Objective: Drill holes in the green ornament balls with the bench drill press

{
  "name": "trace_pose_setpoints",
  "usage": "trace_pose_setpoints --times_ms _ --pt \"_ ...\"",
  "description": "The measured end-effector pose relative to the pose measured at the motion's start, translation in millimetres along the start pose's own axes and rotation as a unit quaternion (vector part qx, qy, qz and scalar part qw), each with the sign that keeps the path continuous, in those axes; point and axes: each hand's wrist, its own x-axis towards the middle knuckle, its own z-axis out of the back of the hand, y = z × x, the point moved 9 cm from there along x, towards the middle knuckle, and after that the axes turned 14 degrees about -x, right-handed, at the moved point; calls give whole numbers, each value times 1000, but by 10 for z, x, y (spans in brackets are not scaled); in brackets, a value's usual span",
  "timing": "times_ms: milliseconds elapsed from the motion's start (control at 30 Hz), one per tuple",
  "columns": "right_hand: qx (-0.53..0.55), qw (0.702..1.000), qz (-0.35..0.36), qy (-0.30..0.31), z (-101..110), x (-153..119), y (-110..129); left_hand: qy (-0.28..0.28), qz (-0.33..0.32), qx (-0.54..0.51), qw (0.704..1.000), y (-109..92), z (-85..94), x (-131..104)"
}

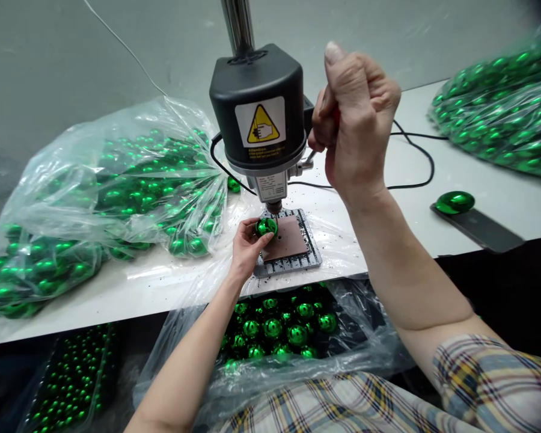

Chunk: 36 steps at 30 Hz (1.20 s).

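A black bench drill press [256, 108] with a yellow warning label stands at the middle of the white table. Under its chuck [274, 207], my left hand [249, 246] pinches a shiny green ball [267, 227] between thumb and fingers. The ball is over the left part of a brown board [286, 237], which lies on the slotted metal base [310, 252]. Dark specks are scattered around the base. My right hand [358, 114] is raised to the right of the drill head, its fingers wrapped around the red-ended feed handle, mostly hidden by the hand.
Clear plastic bags of green balls lie on the left [130, 186] and at the back right [500, 114]. A single green ball [455, 202] rests on a phone [482, 230]. Below the table edge, an opened plastic bag [365, 355] holds more balls. A black cable [426, 180] crosses the table.
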Motion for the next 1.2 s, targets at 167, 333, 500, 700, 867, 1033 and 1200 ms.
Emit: trace_pose_setpoints --times_ms 167,333,500,700,867,1033,1200 --pt "-9 1000 -1 -10 6 -23 29 28 -8 56 998 44 -67 71" --pt "-3 1000 -6 -7 5 -22 13 63 -37 156 985 -11 -199 15" --pt "-18 1000 12 -13 22 -38 55 66 -43 184 980 52 -285 -44" --pt "19 999 27 -7 9 -26 62 43 -7 121 992 107 -180 95" --pt "-5 999 32 -6 5 -20 64 24 -6 158 987 20 -61 196" --pt "-38 999 20 -18 14 -35 71 39 -3 152 988 47 -46 182" --pt "-43 999 25 -20 15 -27 67 43 -22 236 971 11 -78 124"
